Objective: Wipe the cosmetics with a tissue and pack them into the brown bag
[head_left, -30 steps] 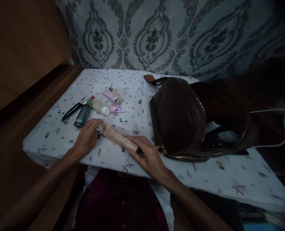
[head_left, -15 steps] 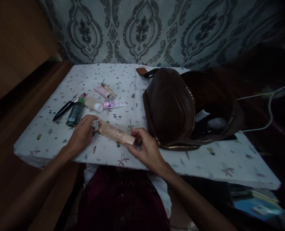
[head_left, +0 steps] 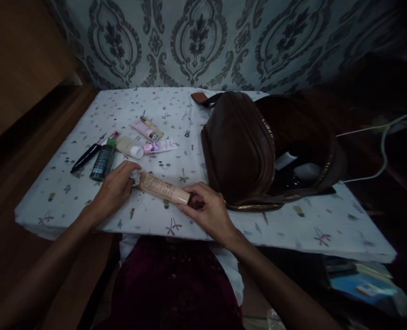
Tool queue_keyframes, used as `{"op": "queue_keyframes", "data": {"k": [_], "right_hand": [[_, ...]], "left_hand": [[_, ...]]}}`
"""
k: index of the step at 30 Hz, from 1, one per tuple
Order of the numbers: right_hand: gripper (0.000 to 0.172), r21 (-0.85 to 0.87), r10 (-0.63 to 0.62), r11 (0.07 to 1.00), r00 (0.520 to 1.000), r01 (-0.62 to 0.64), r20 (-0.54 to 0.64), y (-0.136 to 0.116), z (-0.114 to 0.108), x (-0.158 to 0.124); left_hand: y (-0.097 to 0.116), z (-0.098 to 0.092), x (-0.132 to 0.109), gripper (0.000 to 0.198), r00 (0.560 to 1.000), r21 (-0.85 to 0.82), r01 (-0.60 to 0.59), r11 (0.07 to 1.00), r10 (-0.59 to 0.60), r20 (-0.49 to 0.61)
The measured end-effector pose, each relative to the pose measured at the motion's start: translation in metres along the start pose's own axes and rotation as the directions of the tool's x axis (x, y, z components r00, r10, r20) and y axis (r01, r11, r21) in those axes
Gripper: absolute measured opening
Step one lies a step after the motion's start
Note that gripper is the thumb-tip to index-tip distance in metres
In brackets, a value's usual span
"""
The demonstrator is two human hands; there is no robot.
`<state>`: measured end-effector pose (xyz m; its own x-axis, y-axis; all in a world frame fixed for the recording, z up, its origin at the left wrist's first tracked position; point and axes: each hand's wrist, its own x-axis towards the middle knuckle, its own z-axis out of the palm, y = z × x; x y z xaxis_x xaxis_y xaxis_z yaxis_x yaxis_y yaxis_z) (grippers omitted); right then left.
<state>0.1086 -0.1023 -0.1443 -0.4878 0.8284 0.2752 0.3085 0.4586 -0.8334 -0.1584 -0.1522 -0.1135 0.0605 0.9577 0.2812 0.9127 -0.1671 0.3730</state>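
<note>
A beige squeeze tube (head_left: 160,187) with small print lies slantwise between my hands, just above the tabletop or resting on it; I cannot tell which. My right hand (head_left: 208,208) grips its smooth cap end with thumb and fingers. At the other end, my left hand (head_left: 117,185) pinches a crumpled whitish tissue (head_left: 135,177) against the tube. Beyond my left hand lie a dark green bottle (head_left: 102,161), a black pen-like item (head_left: 85,156), a cream tube (head_left: 129,146) with a white cap, a pink tube (head_left: 144,130) and a small purple-and-white tube (head_left: 160,145).
An unzipped brown leather bag (head_left: 239,146) stands on the right of the cloth-covered table (head_left: 196,224), with a few items inside. A patterned wall (head_left: 198,46) rises behind. Wooden furniture (head_left: 24,59) is at left, and a white cable (head_left: 384,151) hangs at right.
The whole view has shifted slightly. Both hands keep nearly the same hold on the tube, with the tissue still at its left end.
</note>
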Motion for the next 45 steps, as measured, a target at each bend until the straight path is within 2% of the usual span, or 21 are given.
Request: {"op": "queue_keyframes", "data": {"k": [6,14,18,22,26,28,32,36,39,42,45], "right_hand": [[0.027,-0.013,-0.003,1.000,1.000,0.003,0.010,0.000,0.000,0.000],[0.028,0.009,0.041,0.999,0.999,-0.041,0.019,0.001,0.001,-0.001],[0.053,0.112,0.133,0.984,0.990,-0.138,0.056,0.002,0.003,-0.001],[0.080,0.192,0.150,0.968,0.986,-0.163,0.079,0.001,0.003,-0.002],[0.089,0.166,0.149,0.973,0.985,-0.162,0.087,0.000,0.001,-0.002],[0.087,0.182,0.148,0.970,0.985,-0.161,0.086,0.001,0.002,-0.002],[0.080,0.218,0.128,0.965,0.989,-0.142,0.081,0.004,0.004,-0.002],[0.072,0.155,0.128,0.978,0.989,-0.139,0.080,0.006,0.004,-0.002],[0.060,0.087,0.095,0.991,0.993,-0.101,0.072,0.005,0.003,-0.002],[0.040,0.030,0.046,0.998,0.997,-0.048,0.058,0.002,0.002,0.000],[0.028,-0.009,0.015,1.000,0.998,-0.014,0.059,0.000,0.000,0.002]], "left_hand": [[0.027,0.004,0.005,0.043,0.994,-0.093,-0.096,0.991,0.100,0.044],[0.058,0.014,0.007,0.043,0.972,-0.203,-0.217,0.955,0.230,0.043],[0.075,0.019,0.007,0.043,0.948,-0.268,-0.292,0.918,0.315,0.047],[0.088,0.024,0.009,0.041,0.903,-0.274,-0.386,0.881,0.421,0.081],[0.093,0.025,0.008,0.034,0.857,-0.215,-0.483,0.849,0.508,0.083],[0.091,0.025,0.006,0.031,0.862,-0.182,-0.485,0.855,0.503,0.065],[0.083,0.024,0.000,0.032,0.902,-0.131,-0.425,0.896,0.431,0.017],[0.066,0.024,-0.007,0.037,0.940,-0.114,-0.340,0.934,0.341,-0.011],[0.055,0.022,-0.010,0.041,0.961,-0.109,-0.278,0.955,0.276,-0.029],[0.046,0.018,-0.009,0.043,0.978,-0.138,-0.208,0.968,0.205,-0.039],[0.038,0.011,-0.005,0.041,0.994,-0.180,-0.105,0.978,0.095,-0.061]]}}
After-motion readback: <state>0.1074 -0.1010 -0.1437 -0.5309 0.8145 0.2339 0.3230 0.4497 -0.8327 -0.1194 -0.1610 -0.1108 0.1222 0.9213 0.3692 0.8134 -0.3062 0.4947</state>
